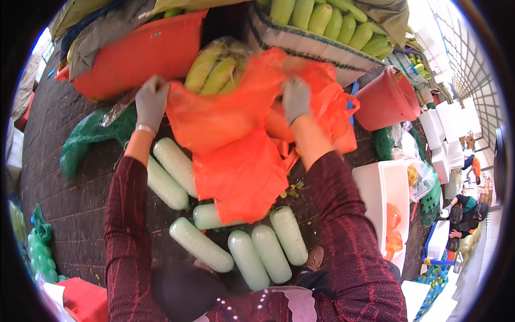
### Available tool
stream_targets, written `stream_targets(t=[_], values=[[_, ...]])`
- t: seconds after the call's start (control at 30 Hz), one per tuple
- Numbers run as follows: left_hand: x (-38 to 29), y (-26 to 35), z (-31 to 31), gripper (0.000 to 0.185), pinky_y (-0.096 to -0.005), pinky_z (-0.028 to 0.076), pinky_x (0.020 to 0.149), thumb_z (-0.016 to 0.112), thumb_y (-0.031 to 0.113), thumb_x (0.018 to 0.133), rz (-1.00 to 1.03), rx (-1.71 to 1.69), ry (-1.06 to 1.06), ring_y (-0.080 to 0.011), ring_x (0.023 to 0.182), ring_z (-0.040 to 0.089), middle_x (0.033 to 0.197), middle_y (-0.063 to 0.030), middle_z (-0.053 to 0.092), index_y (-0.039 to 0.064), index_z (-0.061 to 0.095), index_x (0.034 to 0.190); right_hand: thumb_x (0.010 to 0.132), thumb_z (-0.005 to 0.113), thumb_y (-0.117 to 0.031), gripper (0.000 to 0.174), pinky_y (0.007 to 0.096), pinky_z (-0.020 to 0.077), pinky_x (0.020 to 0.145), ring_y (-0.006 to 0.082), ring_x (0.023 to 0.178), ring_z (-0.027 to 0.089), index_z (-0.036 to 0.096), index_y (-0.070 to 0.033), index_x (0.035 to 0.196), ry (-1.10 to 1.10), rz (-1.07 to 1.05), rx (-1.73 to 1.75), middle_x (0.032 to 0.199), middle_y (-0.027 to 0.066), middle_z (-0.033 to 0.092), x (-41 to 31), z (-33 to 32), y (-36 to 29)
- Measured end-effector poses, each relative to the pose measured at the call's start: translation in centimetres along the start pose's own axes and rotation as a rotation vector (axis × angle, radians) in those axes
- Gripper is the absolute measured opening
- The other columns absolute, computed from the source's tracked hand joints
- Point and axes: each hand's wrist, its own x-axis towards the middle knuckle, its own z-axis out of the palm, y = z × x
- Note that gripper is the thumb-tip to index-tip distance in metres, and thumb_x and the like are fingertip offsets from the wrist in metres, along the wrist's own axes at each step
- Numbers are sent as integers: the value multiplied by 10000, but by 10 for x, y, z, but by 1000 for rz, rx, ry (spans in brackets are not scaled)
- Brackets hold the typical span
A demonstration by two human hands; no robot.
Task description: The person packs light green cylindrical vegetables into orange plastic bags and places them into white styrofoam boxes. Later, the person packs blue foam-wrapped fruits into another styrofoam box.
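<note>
Both my hands wear thin grey gloves and hold up a red plastic bag (225, 116) by its upper edge. At the bag's upper left corner my left hand (153, 100) is closed on the plastic. My right hand (295, 98), slightly blurred, grips it on the other side, in front of more red plastic bags (332, 108). Below and around the bag lie several long, pale green vegetables in foam net sleeves (201, 244), probably gourds, on the dark floor. Behind the bag is a clear bag of yellow-green gourds (211, 66).
A red crate (136, 56) stands at upper left, a white foam box of green gourds (314, 52) at upper right. A red bucket (384, 100) and white bin (370, 193) stand right. Green netting (92, 129) lies left. Two people (468, 213) are far right.
</note>
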Motion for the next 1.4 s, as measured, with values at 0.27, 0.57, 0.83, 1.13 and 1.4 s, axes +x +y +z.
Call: stream_targets(t=[0.27,0.57,0.83,1.13,1.4], values=[[64,98,20,667,-443,415,1085,801,277,861,-124,-848,-333,-303,1291,485,1433,-166,499,41,499,1406,917,661,-239,251,416,590,799,264,953,747,740,-63,1077,-30,-41,-1073,1030,129,764,130,-167,32],[-121,25,23,591,-395,519,938,794,400,853,-9,116,-1029,-296,1113,658,1194,-167,672,27,630,1281,953,651,-225,301,336,569,863,254,1034,678,692,-99,1223,-194,-246,-128,1121,66,702,-19,-118,59],[-167,21,24,406,-445,516,939,775,286,815,21,322,-1079,-367,1112,638,1142,-173,679,52,668,1128,851,788,-378,590,352,538,858,259,945,686,647,24,1258,-761,247,-219,1101,184,712,-208,3,31],[-49,50,25,247,-438,518,814,619,317,930,326,91,-656,-335,975,672,972,-117,723,92,699,993,896,787,-388,560,311,527,757,168,826,646,684,93,1164,-249,374,217,959,118,735,-173,0,68],[-51,7,6,210,-446,520,840,581,287,962,153,362,-583,-330,1006,674,1049,-108,718,130,682,1059,915,757,-311,414,333,493,775,175,797,583,733,73,1066,-45,729,354,913,87,707,-172,-11,69]])
